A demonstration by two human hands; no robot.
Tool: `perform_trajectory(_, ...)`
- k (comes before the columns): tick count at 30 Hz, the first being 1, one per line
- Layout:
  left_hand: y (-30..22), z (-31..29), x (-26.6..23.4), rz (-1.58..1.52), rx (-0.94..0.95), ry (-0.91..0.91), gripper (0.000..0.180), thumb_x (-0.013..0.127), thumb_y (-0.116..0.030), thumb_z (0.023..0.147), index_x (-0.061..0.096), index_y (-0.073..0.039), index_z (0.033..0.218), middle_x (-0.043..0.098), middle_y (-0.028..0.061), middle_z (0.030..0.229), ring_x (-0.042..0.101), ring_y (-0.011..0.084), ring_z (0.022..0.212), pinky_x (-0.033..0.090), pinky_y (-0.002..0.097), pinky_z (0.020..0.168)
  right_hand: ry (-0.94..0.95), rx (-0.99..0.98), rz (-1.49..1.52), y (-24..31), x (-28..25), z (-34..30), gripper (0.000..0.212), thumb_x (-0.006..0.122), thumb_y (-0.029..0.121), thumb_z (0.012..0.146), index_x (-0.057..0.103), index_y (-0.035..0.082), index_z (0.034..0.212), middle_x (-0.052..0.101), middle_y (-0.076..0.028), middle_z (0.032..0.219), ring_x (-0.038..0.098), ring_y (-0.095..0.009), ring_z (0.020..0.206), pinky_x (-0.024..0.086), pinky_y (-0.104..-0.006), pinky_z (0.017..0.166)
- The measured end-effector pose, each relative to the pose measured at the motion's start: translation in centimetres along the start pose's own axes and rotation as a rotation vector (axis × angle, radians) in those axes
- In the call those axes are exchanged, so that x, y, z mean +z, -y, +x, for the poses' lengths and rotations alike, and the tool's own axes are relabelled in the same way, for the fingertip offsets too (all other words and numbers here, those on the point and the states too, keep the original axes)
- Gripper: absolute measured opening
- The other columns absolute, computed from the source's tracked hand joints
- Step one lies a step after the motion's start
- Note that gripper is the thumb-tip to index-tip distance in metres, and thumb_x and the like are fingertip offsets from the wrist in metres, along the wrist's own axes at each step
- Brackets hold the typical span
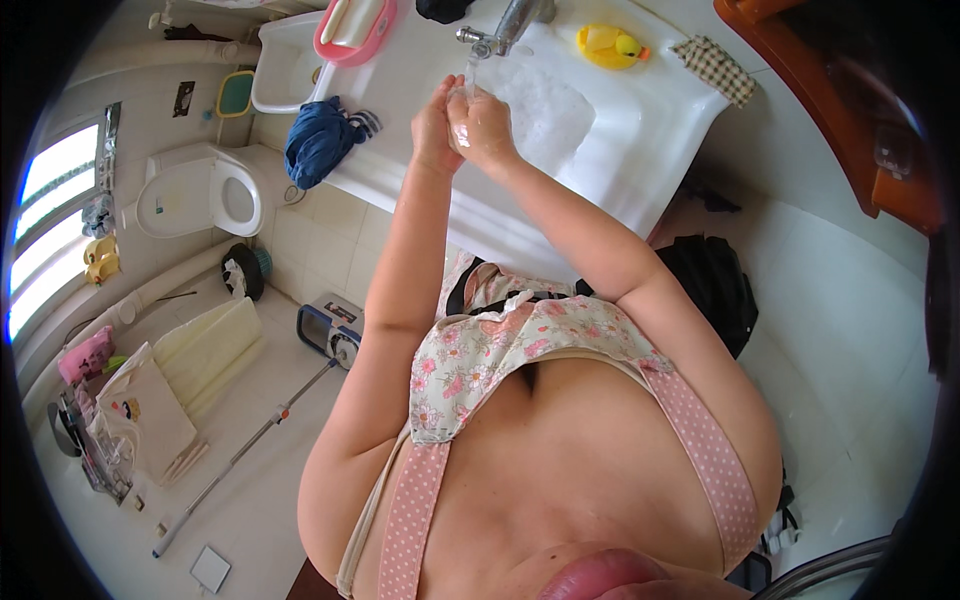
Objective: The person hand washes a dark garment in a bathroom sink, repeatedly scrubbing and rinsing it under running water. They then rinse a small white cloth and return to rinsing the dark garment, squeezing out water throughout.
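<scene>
Water runs from the silver tap onto my two hands, which press together over the white sink. My left hand has its fingers stretched upward along the other hand. Curled against it is my right hand, wet and shiny on the side facing the left palm. What lies between the palms, if anything, is hidden. White suds float in the basin just right of my hands. A yellow toy duck sits on the sink's far ledge.
Blue cloth hangs over the sink's left edge, below a pink soap dish. A checked cloth lies at the far right corner. On the left are a toilet, a bucket with a mop and a wooden cabinet at right.
</scene>
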State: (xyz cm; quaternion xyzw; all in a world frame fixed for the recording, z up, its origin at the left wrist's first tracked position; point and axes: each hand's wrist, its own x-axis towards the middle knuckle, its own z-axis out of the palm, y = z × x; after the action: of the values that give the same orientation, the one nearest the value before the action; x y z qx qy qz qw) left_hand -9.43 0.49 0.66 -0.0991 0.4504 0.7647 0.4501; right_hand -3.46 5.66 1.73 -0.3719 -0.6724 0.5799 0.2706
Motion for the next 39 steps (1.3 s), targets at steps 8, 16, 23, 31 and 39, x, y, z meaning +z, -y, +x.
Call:
perform_trajectory(8, 1.6, -2.6, 2.3, 0.218, 0.112, -0.033, 0.031, 0.035, -0.018, 0.095, 0.045, 0.004, 0.116, 0.053, 0.0108, 0.111, 0.055, 0.0196, 0.098, 0.048, 0.0326, 0.083, -0.029, 0.253, -0.194, -3.4, -0.9, 5.1, 0.037, 0.056, 0.029, 0.077, 0.058, -0.004, 0.060, 0.058, -0.019, 0.059, 0.058, -0.036, 0.062, 0.046, -0.0392, 0.062)
perform_trajectory(16, 0.6, -0.1, 2.0, -0.045, 0.302, -0.164, 0.022, 0.037, -0.019, 0.094, 0.049, -0.002, 0.100, 0.055, 0.0135, 0.098, 0.056, 0.0234, 0.087, 0.049, 0.0363, 0.078, 0.038, -0.131, -0.117, -0.7, -2.1, -0.1, 0.028, 0.049, 0.025, 0.087, 0.051, -0.003, 0.088, 0.055, -0.023, 0.089, 0.055, -0.038, 0.083, 0.044, -0.0453, 0.071)
perform_trajectory(23, 0.8, 0.1, 2.6, -0.089, 0.155, -0.209, 0.017, 0.038, -0.018, 0.092, 0.046, -0.008, 0.081, 0.049, 0.0063, 0.076, 0.053, 0.0198, 0.074, 0.047, 0.0332, 0.066, 0.107, 0.059, -0.306, 0.3, -2.6, 0.1, 0.033, 0.041, 0.030, 0.089, 0.052, -0.001, 0.084, 0.060, -0.024, 0.078, 0.057, -0.041, 0.077, 0.044, -0.0474, 0.067)
perform_trajectory(31, -1.8, 1.5, -0.6, 0.003, 0.052, -0.034, 0.018, 0.034, -0.014, 0.089, 0.046, -0.007, 0.077, 0.048, 0.0058, 0.073, 0.052, 0.0215, 0.071, 0.045, 0.0369, 0.065, 0.440, 0.134, -0.147, -1.7, -2.0, 1.7, 0.042, 0.042, 0.037, 0.088, 0.062, 0.001, 0.081, 0.061, -0.021, 0.071, 0.060, -0.037, 0.067, 0.046, -0.0425, 0.061)
perform_trajectory(39, -0.7, 0.4, -0.6, 0.263, 0.236, -0.256, 0.025, 0.042, -0.026, 0.093, 0.054, -0.003, 0.093, 0.056, 0.0074, 0.084, 0.056, 0.0226, 0.076, 0.048, 0.0347, 0.070, 0.033, 0.206, -0.035, -3.8, -3.3, 2.1, 0.044, 0.050, 0.040, 0.085, 0.059, -0.002, 0.074, 0.060, -0.021, 0.068, 0.059, -0.037, 0.065, 0.046, -0.0404, 0.061)
